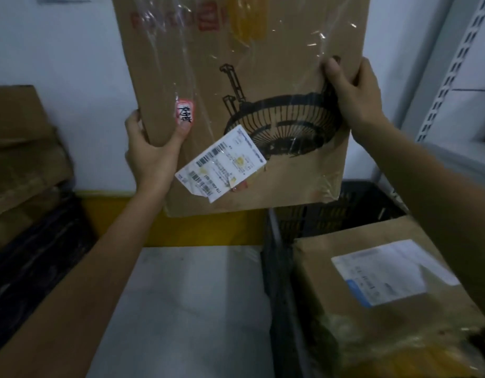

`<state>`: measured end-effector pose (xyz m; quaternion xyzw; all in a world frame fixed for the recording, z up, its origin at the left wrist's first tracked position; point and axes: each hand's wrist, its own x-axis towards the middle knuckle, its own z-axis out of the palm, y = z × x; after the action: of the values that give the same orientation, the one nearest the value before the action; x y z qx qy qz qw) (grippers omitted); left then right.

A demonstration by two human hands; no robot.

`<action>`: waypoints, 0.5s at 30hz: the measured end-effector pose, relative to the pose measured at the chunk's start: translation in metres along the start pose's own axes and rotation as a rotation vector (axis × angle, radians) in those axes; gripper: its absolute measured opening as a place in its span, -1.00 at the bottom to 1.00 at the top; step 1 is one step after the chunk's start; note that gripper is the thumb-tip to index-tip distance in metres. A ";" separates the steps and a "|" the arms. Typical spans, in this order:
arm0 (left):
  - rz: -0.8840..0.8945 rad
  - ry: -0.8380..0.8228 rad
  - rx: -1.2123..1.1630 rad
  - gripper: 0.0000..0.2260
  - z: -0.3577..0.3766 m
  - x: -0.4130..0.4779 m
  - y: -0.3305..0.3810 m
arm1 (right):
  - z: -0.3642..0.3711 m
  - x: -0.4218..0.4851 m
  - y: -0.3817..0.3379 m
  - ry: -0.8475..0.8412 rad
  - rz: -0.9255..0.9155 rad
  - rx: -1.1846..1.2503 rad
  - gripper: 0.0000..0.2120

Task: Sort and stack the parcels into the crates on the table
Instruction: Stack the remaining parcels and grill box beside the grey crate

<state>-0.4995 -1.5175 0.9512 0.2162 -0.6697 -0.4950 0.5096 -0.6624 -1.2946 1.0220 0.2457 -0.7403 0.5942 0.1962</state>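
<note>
A tall cardboard parcel [244, 77] with a black fan drawing, clear tape and a white shipping label hangs upright in the air above the table. My left hand [150, 148] grips its lower left edge, thumb on the front face. My right hand [350, 94] grips its right edge higher up. Below on the right, a black crate [345, 208] holds a brown parcel [386, 282] with a white label. A second black crate [31, 263] at the left carries stacked cardboard boxes [20, 148].
A grey table top [186, 309] lies between the two crates, with a yellow band [208, 227] behind it and a white wall beyond. A white perforated shelf upright [454, 66] stands at the far right. Something yellow [386, 358] lies at the right crate's near end.
</note>
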 end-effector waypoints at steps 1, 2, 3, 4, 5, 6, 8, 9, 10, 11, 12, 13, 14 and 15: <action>0.006 -0.029 -0.016 -0.38 0.014 -0.002 0.005 | -0.014 0.004 0.006 0.022 0.006 -0.005 -0.45; 0.010 -0.055 -0.033 -0.37 0.030 -0.007 0.011 | -0.031 0.009 0.011 0.041 0.007 -0.011 -0.44; 0.010 -0.077 -0.044 -0.37 0.045 -0.011 0.015 | -0.046 0.013 0.017 0.055 0.004 -0.011 -0.43; 0.008 -0.099 -0.047 -0.36 0.059 -0.015 0.018 | -0.060 0.018 0.025 0.065 0.006 -0.012 -0.42; 0.003 -0.118 -0.048 -0.36 0.075 -0.022 0.021 | -0.075 0.022 0.033 0.072 0.012 -0.018 -0.42; -0.002 -0.135 -0.045 -0.36 0.090 -0.029 0.022 | -0.089 0.025 0.043 0.078 0.026 -0.028 -0.41; -0.012 -0.164 -0.024 -0.36 0.115 -0.041 0.022 | -0.112 0.030 0.063 0.093 0.066 -0.055 -0.39; -0.016 -0.179 -0.001 -0.35 0.127 -0.047 0.020 | -0.122 0.031 0.074 0.102 0.087 -0.072 -0.37; -0.021 -0.194 0.027 -0.34 0.138 -0.053 0.018 | -0.131 0.033 0.085 0.100 0.102 -0.084 -0.35; -0.027 -0.209 0.057 -0.33 0.147 -0.058 0.015 | -0.138 0.033 0.095 0.096 0.118 -0.099 -0.33; -0.034 -0.227 0.089 -0.31 0.156 -0.063 0.011 | -0.145 0.035 0.107 0.086 0.135 -0.109 -0.33; -0.040 -0.245 0.118 -0.30 0.164 -0.068 0.007 | -0.151 0.036 0.116 0.072 0.158 -0.125 -0.35; -0.041 -0.263 0.147 -0.30 0.172 -0.073 0.003 | -0.156 0.038 0.127 0.054 0.180 -0.140 -0.36; -0.037 -0.275 0.182 -0.30 0.178 -0.077 0.000 | -0.159 0.039 0.136 0.037 0.207 -0.157 -0.36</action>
<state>-0.6295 -1.3779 0.9166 0.2038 -0.7711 -0.4665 0.3824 -0.7748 -1.1208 0.9727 0.1407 -0.8020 0.5562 0.1662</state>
